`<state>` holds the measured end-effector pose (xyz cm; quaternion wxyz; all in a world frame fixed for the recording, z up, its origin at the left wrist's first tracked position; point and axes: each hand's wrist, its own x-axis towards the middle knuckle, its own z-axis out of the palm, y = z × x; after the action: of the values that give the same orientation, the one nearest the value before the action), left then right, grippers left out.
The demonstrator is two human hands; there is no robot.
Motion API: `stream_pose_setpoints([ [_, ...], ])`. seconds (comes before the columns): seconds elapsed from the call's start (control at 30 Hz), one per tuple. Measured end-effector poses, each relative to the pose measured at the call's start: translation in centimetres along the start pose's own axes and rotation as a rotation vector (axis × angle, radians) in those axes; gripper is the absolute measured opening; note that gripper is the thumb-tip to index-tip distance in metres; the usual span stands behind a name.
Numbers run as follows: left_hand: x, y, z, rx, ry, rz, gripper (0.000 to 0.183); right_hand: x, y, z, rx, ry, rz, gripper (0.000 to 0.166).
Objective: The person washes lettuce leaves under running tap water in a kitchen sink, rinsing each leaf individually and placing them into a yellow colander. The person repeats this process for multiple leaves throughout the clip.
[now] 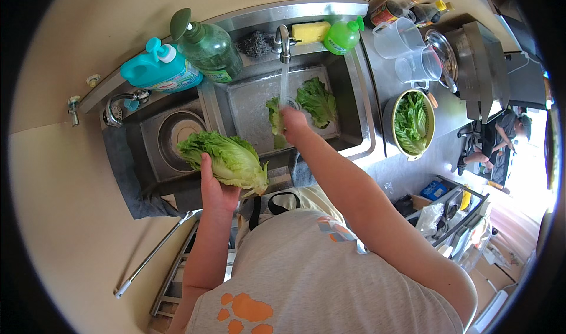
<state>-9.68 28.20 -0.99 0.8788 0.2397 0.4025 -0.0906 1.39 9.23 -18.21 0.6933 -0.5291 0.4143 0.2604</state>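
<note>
My left hand grips a head of lettuce near its root end, above the divider and left basin of a steel double sink. In the right basin, my right hand holds a green lettuce leaf under water running from the faucet. Another piece of lettuce lies on the basin floor, right of that hand. More leaves fill a pale-rimmed colander on the counter at the right. My right fingertips are partly hidden by the water and the hand itself.
A teal jug, a dark green pump bottle, a steel scrubber, a yellow sponge and a light green bottle line the sink's back. Clear measuring jugs stand on the right counter. A person sits far right.
</note>
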Motion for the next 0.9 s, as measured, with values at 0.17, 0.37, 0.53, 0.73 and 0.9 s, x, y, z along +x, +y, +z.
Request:
stream_pose_setpoints([
  [0.17,-0.1,-0.2,0.2,0.004,-0.017,-0.004,0.053,1.1,1.9,-0.9,-0.333,0.079,-0.329,0.041],
  [0.37,-0.2,-0.4,0.3,0.02,0.01,-0.016,0.056,-0.1,3.1,-0.7,-0.481,0.234,-0.454,0.048],
  [0.53,-0.2,-0.6,0.1,0.021,0.009,-0.009,0.055,-1.1,1.6,-0.9,-0.806,0.097,-0.403,0.038],
  [0.73,-0.3,-0.7,0.0,0.024,0.006,0.004,0.055,-0.8,1.5,-2.1,-1.032,0.23,-0.796,0.025],
  [0.9,-0.3,-0.7,0.2,0.036,0.014,-0.001,0.055,1.5,1.4,-4.9,-1.109,0.2,-0.548,0.027],
])
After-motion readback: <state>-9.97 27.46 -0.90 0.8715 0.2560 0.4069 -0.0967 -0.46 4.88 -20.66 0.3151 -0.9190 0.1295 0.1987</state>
